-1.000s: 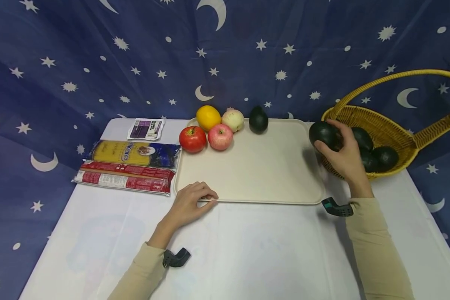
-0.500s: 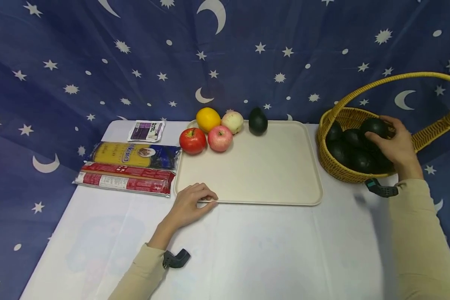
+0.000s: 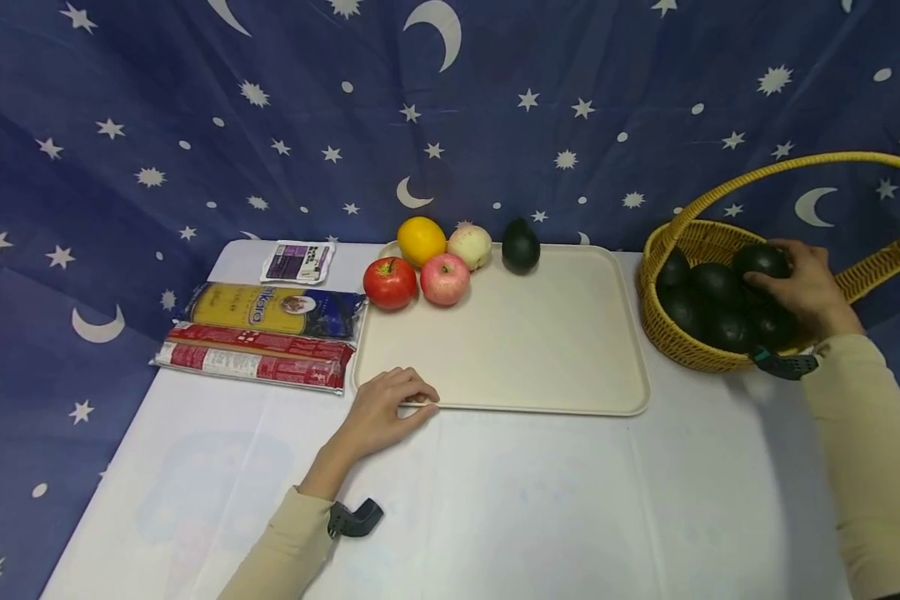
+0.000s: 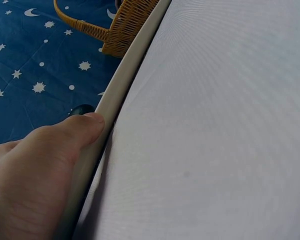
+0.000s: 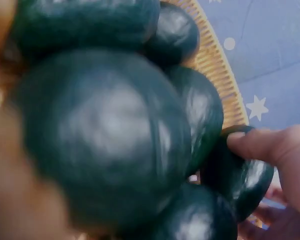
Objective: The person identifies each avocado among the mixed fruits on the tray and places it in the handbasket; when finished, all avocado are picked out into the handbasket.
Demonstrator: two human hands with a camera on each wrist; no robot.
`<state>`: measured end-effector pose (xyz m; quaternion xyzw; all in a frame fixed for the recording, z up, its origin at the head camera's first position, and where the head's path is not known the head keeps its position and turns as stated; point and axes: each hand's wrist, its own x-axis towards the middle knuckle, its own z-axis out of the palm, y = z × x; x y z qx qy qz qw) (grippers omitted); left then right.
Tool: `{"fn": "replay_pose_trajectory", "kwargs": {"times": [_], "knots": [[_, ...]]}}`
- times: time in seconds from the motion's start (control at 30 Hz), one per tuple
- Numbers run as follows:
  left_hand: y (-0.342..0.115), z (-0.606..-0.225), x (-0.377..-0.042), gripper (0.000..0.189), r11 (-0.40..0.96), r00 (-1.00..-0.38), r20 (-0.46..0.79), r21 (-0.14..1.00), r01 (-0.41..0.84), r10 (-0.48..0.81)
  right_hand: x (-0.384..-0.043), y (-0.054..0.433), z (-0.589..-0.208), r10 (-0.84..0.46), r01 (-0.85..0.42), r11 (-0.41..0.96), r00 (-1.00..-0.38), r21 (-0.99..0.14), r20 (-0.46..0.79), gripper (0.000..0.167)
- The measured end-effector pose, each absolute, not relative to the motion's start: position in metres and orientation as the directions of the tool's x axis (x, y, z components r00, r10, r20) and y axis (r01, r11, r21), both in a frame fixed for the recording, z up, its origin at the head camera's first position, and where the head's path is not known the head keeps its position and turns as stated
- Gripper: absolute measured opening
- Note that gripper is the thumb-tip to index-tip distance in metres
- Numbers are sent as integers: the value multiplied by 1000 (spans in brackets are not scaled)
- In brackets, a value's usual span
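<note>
At the right, my right hand [image 3: 813,283] reaches into the yellow wicker basket [image 3: 663,321] and grips a dark green avocado [image 3: 761,261]. In the right wrist view the thumb lies across that avocado [image 5: 245,180]; the other fingers are partly hidden. Several more avocados [image 5: 105,135] fill the basket around it. My left hand [image 3: 386,412] holds the front rim of the cream tray [image 3: 540,350] near its left corner, fingers curled over the edge. The left wrist view shows its thumb [image 4: 85,127] on the rim.
At the tray's back left sit a lemon [image 3: 422,242], a tomato [image 3: 390,283], a pink apple [image 3: 445,279] and a pale round fruit [image 3: 470,245]. One avocado [image 3: 521,247] lies apart from them. A yellow pasta pack [image 3: 262,308], red packs [image 3: 251,354] and a small sachet [image 3: 298,262] lie left.
My right hand has carried an avocado from the tray's right edge into the basket, over to its right side, and still grips it there. The left hand has stayed at the rim.
</note>
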<state>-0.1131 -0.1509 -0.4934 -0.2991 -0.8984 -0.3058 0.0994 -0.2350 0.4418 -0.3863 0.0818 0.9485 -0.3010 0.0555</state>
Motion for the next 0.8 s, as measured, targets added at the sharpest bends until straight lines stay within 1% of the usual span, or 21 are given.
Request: {"fn": "replay_pose_trajectory", "kwargs": {"times": [0.13,0.3,0.57,0.7,0.8], "knots": [[-151,-494,-113,11,634,-799,361,486,601,480,-230,446,-389,96,189,817,-976,-545,-195,83],[-152,-495,-113,10,642,-804,359,484,594,474,-223,445,-395,71,160,817,-981,-554,-178,75],[-153,-494,-113,10,642,-803,356,483,596,478,-208,424,-394,120,163,810,-986,-563,-113,74],[-152,-493,-113,11,639,-803,363,486,596,473,-200,405,-389,124,129,784,-991,-607,-50,70],[-151,-493,-114,11,638,-804,360,490,594,473,-192,386,-387,113,71,754,-993,-653,23,64]]}}
